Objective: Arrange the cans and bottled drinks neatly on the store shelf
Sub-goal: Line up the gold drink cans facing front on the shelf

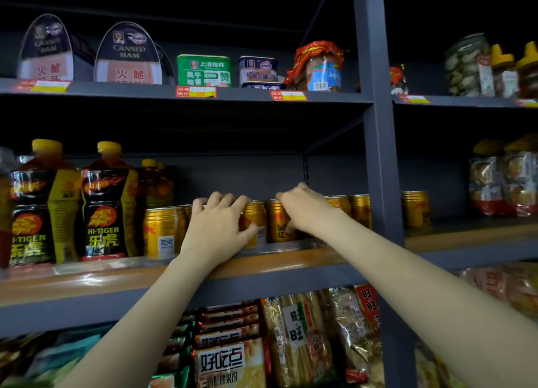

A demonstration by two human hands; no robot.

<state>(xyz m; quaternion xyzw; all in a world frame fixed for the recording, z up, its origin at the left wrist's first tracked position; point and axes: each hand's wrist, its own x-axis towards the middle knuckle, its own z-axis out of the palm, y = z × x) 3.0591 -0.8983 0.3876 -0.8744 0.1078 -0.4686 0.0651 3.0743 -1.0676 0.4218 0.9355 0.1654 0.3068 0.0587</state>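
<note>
From the head camera I see my left hand point(217, 227) curled over a gold can point(254, 223) on the middle shelf point(174, 274), while my right hand point(302, 210) wraps another can point(276, 224) just beside it, its fingertips hidden behind the can. More gold cans point(161, 232) stand in a loose row between tall Hi-Tiger bottles point(103, 210) on the left and the grey post point(378, 154) on the right. To do this well, I judge I should slide both cans upright to the front edge, touching, labels facing out.
</note>
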